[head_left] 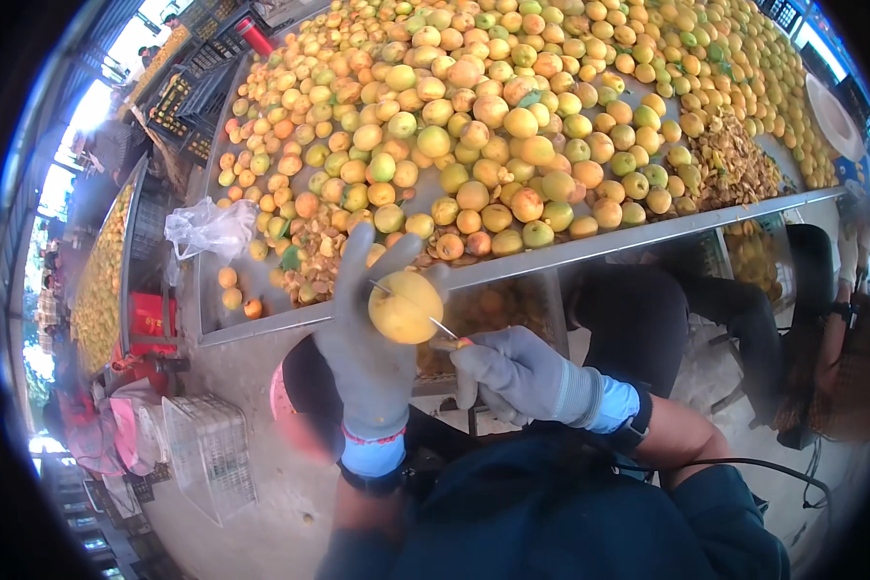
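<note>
My right hand (517,372), in a grey work glove, is closed around the reddish handle of a thin metal spike (439,326). The spike runs to an apricot (403,311), yellow and round, and its far end shows at the fruit's upper left. Whether it pierces the fruit or crosses its face I cannot tell. Behind and left of the apricot is my left hand (365,362), also gloved in grey. Its fingers are stretched upward and spread, slightly blurred, with the fruit close to the palm.
A metal-edged table (512,263) carries a large heap of apricots (474,116) and a pile of brownish scraps (735,166). A clear plastic bag (211,228) hangs at its left corner. On the floor stands a white crate (208,445). Another person's legs (628,329) are at right.
</note>
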Demonstrator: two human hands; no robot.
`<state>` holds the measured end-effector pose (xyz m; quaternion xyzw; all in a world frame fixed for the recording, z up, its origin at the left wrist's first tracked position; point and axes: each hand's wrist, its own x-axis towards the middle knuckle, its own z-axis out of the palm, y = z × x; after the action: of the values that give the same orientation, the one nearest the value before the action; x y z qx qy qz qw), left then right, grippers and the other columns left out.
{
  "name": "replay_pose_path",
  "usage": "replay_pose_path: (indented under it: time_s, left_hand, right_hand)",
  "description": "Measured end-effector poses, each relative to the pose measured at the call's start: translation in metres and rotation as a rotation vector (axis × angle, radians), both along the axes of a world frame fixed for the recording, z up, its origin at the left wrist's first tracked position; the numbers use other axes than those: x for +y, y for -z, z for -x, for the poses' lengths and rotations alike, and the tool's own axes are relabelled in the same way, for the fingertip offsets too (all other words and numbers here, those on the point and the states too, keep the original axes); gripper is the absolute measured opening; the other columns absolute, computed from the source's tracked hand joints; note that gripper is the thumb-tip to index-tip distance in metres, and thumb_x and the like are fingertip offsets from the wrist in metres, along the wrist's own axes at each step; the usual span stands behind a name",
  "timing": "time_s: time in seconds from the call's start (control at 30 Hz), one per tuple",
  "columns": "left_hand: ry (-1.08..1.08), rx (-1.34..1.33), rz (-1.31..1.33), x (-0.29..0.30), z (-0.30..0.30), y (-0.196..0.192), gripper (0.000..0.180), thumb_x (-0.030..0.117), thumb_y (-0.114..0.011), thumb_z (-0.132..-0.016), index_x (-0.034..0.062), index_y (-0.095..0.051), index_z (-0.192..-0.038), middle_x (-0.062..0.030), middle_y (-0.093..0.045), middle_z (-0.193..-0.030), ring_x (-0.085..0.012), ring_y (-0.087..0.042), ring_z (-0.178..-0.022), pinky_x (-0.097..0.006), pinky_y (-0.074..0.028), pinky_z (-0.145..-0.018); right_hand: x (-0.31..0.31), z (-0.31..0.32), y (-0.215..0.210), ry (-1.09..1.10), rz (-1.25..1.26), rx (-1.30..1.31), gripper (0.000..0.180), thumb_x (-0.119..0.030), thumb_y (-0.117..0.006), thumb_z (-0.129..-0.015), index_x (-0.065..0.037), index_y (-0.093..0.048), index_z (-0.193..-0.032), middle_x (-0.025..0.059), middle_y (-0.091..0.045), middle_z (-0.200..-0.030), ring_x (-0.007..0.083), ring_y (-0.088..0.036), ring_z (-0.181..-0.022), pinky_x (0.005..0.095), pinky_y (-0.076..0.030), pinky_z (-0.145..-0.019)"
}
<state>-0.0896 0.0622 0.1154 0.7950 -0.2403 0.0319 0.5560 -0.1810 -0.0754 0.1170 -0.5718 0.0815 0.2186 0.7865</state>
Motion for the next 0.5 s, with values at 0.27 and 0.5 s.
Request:
replay_pose_path:
  time_s: [0.27,0.5]
  left_hand:
    - [0.105,0.822,0.705,-0.008,0.006,0.011,0.080,0.065,-0.039,-0.094,-0.0013,-0.040,-0.138,-0.0164,-0.057,-0.119,-0.0288,-0.057,-0.110,-0.040,-0.045,-0.098]
    - [0.401,0.599,0.593,0.010,-0.007,0.008,0.074,0.055,-0.043,-0.096,-0.0011,-0.030,-0.144,-0.0143,-0.060,-0.114,-0.0297,-0.060,-0.105,-0.042,-0.048,-0.094]
  right_hand:
    - [0.024,-0.013,0.033,0.189,0.260,-0.235,0.050,-0.044,-0.051,-0.097,0.002,-0.063,-0.083,0.0102,-0.056,-0.058,0.0141,-0.052,-0.044,0.0309,-0.042,-0.046]
    - [-0.005,-0.016,-0.009,0.010,0.108,0.041,0.059,-0.055,-0.047,-0.096,0.001,-0.063,-0.086,0.0029,-0.057,-0.061,0.0084,-0.053,-0.047,0.0231,-0.042,-0.040]
